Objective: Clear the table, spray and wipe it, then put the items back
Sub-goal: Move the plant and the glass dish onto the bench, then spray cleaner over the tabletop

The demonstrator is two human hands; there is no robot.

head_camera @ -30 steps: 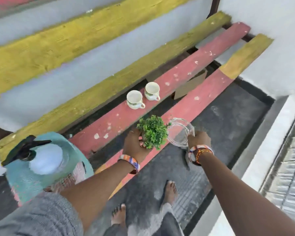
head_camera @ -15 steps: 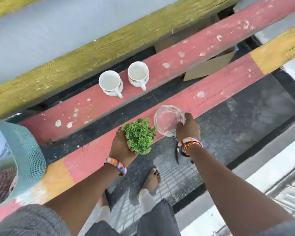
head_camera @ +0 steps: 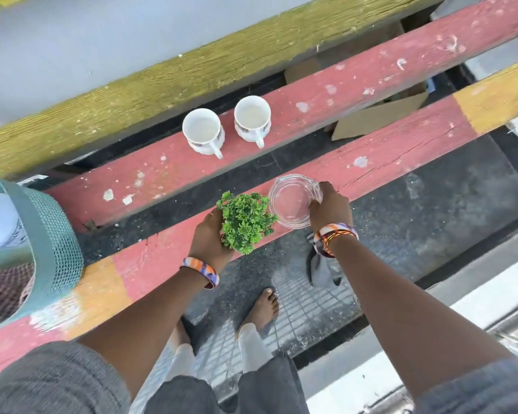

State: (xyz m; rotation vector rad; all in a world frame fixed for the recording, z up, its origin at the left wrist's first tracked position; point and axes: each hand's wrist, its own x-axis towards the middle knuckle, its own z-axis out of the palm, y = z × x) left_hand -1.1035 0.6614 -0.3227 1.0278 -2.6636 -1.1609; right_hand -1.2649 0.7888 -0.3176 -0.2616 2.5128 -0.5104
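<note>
Head view, looking straight down. Left hand (head_camera: pixel 210 234) has its grip wrapped around a small green plant (head_camera: pixel 245 221), fingers hidden under the foliage, so the pot itself cannot be seen. Right hand (head_camera: pixel 331 206) has its grip clenched on the near-right rim of a clear glass dish (head_camera: pixel 290 201). Plant and dish sit just beside each other over the nearest red plank (head_camera: pixel 401 150) of the slatted desk; whether either one rests on the wood or is lifted off it cannot be told. Both wrists wear patterned bangles, and a grey cloth (head_camera: pixel 320 273) hangs below the right wrist.

On the next red plank (head_camera: pixel 356 82) farther away stand two white cups (head_camera: pixel 204 134) (head_camera: pixel 252 119), upright, side by side, apart from each other, handles pointing toward the person. Beyond them runs a yellow-green plank (head_camera: pixel 192 76).

At the left edge a teal mesh basket (head_camera: pixel 51 240) overlaps the near plank's orange-painted stretch. Bare feet show on the dark floor below.
</note>
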